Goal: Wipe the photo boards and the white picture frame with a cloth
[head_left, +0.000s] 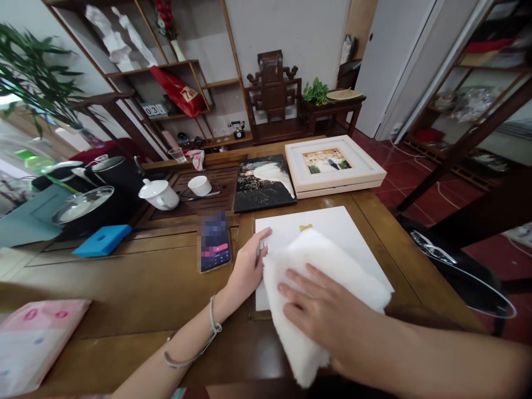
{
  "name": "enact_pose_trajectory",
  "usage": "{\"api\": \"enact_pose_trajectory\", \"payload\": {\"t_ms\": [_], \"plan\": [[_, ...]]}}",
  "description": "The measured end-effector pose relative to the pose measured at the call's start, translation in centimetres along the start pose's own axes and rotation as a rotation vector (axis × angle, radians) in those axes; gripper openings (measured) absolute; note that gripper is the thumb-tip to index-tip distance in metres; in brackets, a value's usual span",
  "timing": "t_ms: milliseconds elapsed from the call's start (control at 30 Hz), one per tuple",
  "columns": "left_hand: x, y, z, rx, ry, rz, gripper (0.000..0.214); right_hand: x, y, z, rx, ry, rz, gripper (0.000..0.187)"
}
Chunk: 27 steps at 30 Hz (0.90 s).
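A white board [274, 296] with a small gold bone-shaped fitting [306, 227] near its top lies flat on the wooden table. My left hand [248, 263] grips the board's left edge, thumb and fingers resting over its border. Over the middle and right of the board spreads a white cloth [328, 257], one corner hanging towards the table's front edge. My right hand [318, 305] holds this cloth against the board, its fingers slightly spread on top. The cloth hides much of the board.
A phone [215, 244] lies left of the board. Behind are a dark photo panel [264, 183] and a boxed framed photo [336, 166]. A white lidded cup [158, 194], white bowl [200, 185], blue block [102, 240] and pink-white packet [41, 343] are further left.
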<state>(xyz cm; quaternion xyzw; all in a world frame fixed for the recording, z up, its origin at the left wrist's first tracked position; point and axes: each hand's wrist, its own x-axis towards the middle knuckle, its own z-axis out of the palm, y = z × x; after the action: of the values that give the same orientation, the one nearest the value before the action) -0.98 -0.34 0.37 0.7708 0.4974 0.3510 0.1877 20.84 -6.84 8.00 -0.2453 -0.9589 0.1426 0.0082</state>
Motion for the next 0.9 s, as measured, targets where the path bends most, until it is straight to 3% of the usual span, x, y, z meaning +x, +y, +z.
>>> {"api": "enact_pose_trajectory", "payload": {"t_ms": [100, 233, 300, 400, 533, 633, 767, 900], "plan": [[0.0, 0.0, 0.2, 0.024, 0.008, 0.018, 0.038, -0.3, 3.5, -0.5, -0.037, 0.082, 0.124, 0.068], [0.1, -0.1, 0.3, 0.044, 0.019, 0.035, 0.036, 1.2, 9.6, -0.5, -0.064, 0.296, 0.347, 0.066], [0.1, -0.1, 0.3, 0.046, 0.018, 0.039, 0.035, 1.9, 10.8, -0.1, -0.073, 0.359, 0.369, 0.063], [0.1, 0.0, 0.2, 0.041, 0.015, 0.036, 0.036, 2.4, 8.9, 1.3, -0.184, 0.351, 0.26, 0.053], [0.1, 0.1, 0.0, 0.008, 0.001, 0.036, 0.045, 1.6, 3.1, 3.6, -0.364, 0.356, 0.059, 0.042], [0.1, 0.2, -0.1, -0.029, -0.024, 0.039, 0.051, 0.7, 1.2, 3.8, -0.334, 0.324, -0.017, 0.044], [0.1, 0.1, 0.0, 0.004, -0.012, 0.022, 0.048, 1.1, 4.2, 1.9, -0.173, 0.199, 0.065, 0.06], [0.0, -0.2, 0.2, 0.033, 0.002, 0.03, 0.045, 3.2, 8.4, 0.3, -0.189, 0.233, 0.309, 0.057]]}}
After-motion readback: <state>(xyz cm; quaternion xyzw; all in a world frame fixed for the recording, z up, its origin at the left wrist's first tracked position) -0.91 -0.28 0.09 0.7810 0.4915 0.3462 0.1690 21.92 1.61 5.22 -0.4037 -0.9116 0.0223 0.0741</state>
